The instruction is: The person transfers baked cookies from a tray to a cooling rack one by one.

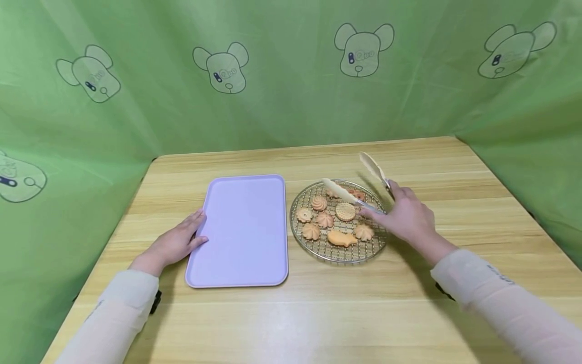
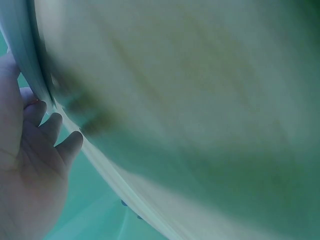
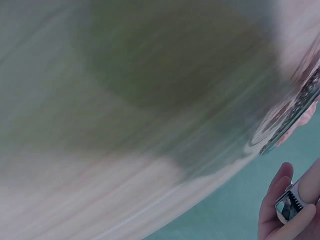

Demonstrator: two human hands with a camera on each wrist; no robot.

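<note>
My left hand (image 1: 175, 242) rests at the left edge of a lilac rectangular tray (image 1: 236, 232), its fingertips and thumb on the rim. In the left wrist view the fingers (image 2: 65, 145) lie loosely bent by the tray's edge. My right hand (image 1: 409, 215) holds metal tongs (image 1: 375, 207) with cream-coloured tips, and their arms are spread wide with nothing between them. One tip hangs over a round wire rack (image 1: 327, 255); the other points past its back right. On the rack are several biscuits, among them a fish-shaped one (image 1: 342, 238) and a round dotted one (image 1: 345, 212).
The wooden table (image 1: 291, 323) carries the tray and, just right of it, the rack. A green curtain (image 1: 291, 111) with mouse-head drawings hangs behind the table and along both sides.
</note>
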